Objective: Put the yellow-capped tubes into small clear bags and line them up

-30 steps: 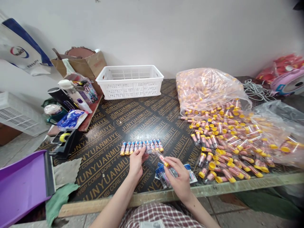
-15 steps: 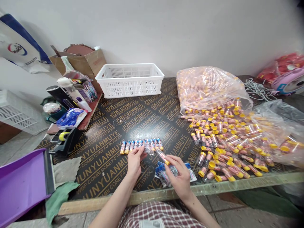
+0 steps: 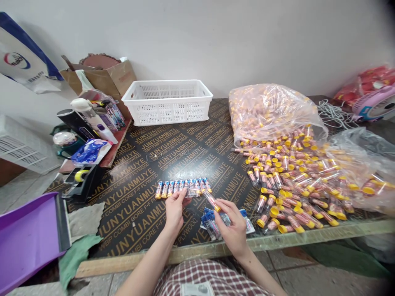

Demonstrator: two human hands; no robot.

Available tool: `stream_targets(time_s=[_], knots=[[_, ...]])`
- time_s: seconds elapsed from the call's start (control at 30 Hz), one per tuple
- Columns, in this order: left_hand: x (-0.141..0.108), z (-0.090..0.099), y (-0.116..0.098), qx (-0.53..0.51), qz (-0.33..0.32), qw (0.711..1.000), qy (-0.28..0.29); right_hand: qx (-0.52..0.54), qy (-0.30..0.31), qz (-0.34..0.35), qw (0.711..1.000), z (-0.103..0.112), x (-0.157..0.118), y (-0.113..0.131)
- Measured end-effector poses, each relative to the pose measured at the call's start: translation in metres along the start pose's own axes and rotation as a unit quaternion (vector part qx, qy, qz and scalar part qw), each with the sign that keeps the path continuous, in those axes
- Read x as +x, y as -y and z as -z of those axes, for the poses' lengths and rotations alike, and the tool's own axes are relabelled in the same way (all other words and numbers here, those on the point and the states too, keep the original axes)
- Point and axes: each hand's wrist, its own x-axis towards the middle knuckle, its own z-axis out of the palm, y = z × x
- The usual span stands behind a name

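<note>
My left hand (image 3: 175,207) pinches a small clear plastic piece (image 3: 194,192), whose exact form is hard to make out. In my right hand (image 3: 230,216) is a clear tube with a yellow cap (image 3: 211,202), tilted, cap end toward my fingers. Just beyond both hands a row of several blue-labelled tubes (image 3: 171,188) lies side by side. Under and beside my right hand are blue-and-clear packets (image 3: 210,224). A large heap of yellow-capped tubes (image 3: 296,181) spreads to the right, in front of a clear bag (image 3: 271,109) full of them.
A white basket (image 3: 168,111) stands by the wall. Left are a tape dispenser (image 3: 83,183), bottles (image 3: 88,115), a cardboard box (image 3: 115,80) and a purple dustpan (image 3: 29,234). A pink fan (image 3: 375,105) and cable (image 3: 335,115) lie at the far right.
The clear piece at my left hand now extends flatter toward the right. My right hand and its tube have barely moved. The whole view has shifted slightly.
</note>
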Motion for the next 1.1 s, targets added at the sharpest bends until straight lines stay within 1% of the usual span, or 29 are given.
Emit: stream_targets(time_s=[0.3,0.37,0.47,0.57,0.67,0.77,0.9,1.0,1.1], knots=[[-0.003,-0.002,0.000,0.023,-0.003,1.000,0.000,0.002,-0.018,0.011,1.000,-0.001,0.000,0.002],[-0.003,-0.002,0.001,0.027,-0.005,1.000,0.001,0.005,-0.002,0.016,1.000,-0.001,-0.001,0.002],[-0.004,-0.003,0.002,0.032,-0.010,0.999,0.010,0.012,0.047,0.009,0.999,-0.001,-0.001,0.004],[-0.007,-0.005,0.002,0.029,0.005,0.998,0.051,0.031,0.086,-0.007,0.996,-0.001,-0.001,0.005],[-0.012,-0.009,0.000,0.006,0.044,0.994,0.095,0.054,0.114,-0.013,0.992,-0.002,-0.002,0.001],[-0.018,-0.012,-0.004,-0.004,0.076,0.989,0.125,0.050,0.117,-0.003,0.992,-0.003,-0.001,-0.006],[-0.029,-0.013,-0.011,0.062,0.110,0.966,0.225,0.025,0.114,0.016,0.993,-0.001,0.003,-0.011],[-0.035,-0.013,-0.012,0.088,0.131,0.950,0.270,0.066,0.159,0.020,0.985,0.002,0.007,-0.010],[-0.039,-0.014,-0.011,0.087,0.146,0.944,0.284,0.117,0.202,0.007,0.972,0.004,0.009,-0.009]])
